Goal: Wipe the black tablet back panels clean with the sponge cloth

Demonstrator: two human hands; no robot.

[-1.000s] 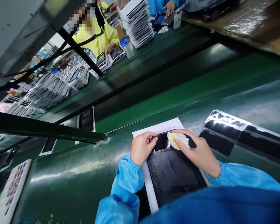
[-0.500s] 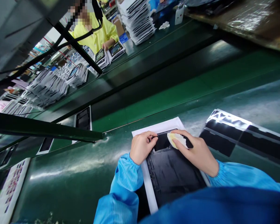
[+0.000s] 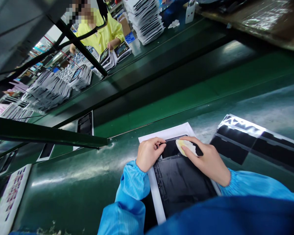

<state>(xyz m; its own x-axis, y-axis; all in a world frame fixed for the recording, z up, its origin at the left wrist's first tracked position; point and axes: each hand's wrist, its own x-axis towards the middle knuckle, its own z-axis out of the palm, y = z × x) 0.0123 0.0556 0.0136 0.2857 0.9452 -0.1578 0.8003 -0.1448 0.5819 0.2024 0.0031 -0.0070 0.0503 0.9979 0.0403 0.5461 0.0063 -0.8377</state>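
Note:
A black tablet housing (image 3: pixel 183 182) lies on a white sheet (image 3: pixel 170 130) in front of me. My right hand (image 3: pixel 212 161) is closed round a crumpled white and yellowish wad of cloth or tissue (image 3: pixel 187 147), which rests against the top part of the housing. My left hand (image 3: pixel 150 153) touches the housing's upper left corner, its thumb and forefinger pinched together. What those fingertips hold, if anything, is hidden. Below, my blue clothing covers the near end of the housing.
Right of the housing lie clear-edged sheets of black film (image 3: pixel 232 142). A white sheet with small dark pieces (image 3: pixel 16 192) lies at left. Tablet parts (image 3: pixel 85 124) sit on the belt beyond a dark metal bar (image 3: pixel 49 132). Across it, a person in yellow (image 3: pixel 100 36) handles stacked parts.
The tablet parts on the belt have shifted slightly left. The far person's other hand now shows beside the post. My hands and the wad stay almost in place.

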